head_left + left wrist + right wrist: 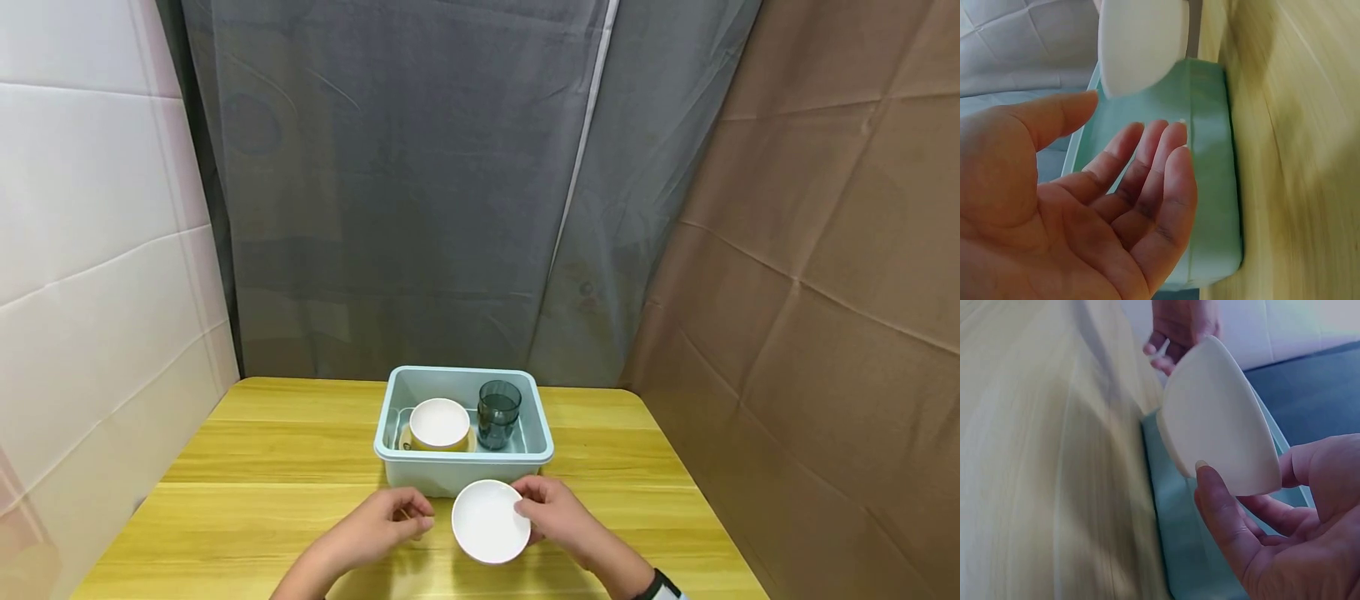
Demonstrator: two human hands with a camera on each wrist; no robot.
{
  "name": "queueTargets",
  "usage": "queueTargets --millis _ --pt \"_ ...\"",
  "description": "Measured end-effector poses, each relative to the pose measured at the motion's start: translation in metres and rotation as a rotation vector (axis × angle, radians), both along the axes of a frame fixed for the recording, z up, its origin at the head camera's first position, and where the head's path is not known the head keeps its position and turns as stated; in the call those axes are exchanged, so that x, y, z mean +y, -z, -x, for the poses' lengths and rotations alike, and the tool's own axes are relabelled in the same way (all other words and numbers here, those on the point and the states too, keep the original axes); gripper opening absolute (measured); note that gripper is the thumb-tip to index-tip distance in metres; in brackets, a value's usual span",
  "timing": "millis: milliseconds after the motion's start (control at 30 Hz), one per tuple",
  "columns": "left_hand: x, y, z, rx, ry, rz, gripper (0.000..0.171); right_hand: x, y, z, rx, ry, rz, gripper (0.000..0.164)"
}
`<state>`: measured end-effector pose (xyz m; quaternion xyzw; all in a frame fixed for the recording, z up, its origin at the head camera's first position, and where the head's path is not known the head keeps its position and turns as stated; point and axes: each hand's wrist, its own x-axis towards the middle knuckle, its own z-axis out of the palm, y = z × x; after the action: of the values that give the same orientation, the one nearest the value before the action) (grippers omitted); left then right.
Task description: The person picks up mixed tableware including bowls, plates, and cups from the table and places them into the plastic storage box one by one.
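Observation:
A white bowl point(491, 522) is held above the table in front of a light blue-green plastic bin point(450, 477). My right hand point(555, 515) grips it at its right side, thumb over the rim and fingers beneath, as the right wrist view also shows. To the left of the bowl, my left hand point(386, 525) holds nothing; its fingers are loosely bent and the palm point(1079, 244) shows in the left wrist view. Inside the bin sit another bowl, white within and yellow outside point(439, 423), and dark glass cups point(498, 414), one stacked in the other.
The bin stands on a yellow wood-grain table point(300, 450). Under the yellow bowl a pale round rim shows. A grey curtain point(390, 208) hangs behind the table, with a white cloth point(97, 225) on the left and a brown cloth point(840, 275) on the right.

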<state>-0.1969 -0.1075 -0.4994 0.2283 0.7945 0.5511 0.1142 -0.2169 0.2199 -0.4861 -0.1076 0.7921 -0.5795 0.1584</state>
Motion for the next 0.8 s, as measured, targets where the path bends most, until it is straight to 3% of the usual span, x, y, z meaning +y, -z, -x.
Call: queueTargets --millis 433,800 --pt "0.014 0.004 0.000 -0.185 -0.107 -0.167 0.026 -0.036 0.007 -0.003 -0.010 -0.015 0.069 0.026" --pt "0.018 0.005 -0.002 -0.231 -0.166 -0.228 0.030 -0.046 0.012 -0.008 -0.010 0.015 0.145 0.027"
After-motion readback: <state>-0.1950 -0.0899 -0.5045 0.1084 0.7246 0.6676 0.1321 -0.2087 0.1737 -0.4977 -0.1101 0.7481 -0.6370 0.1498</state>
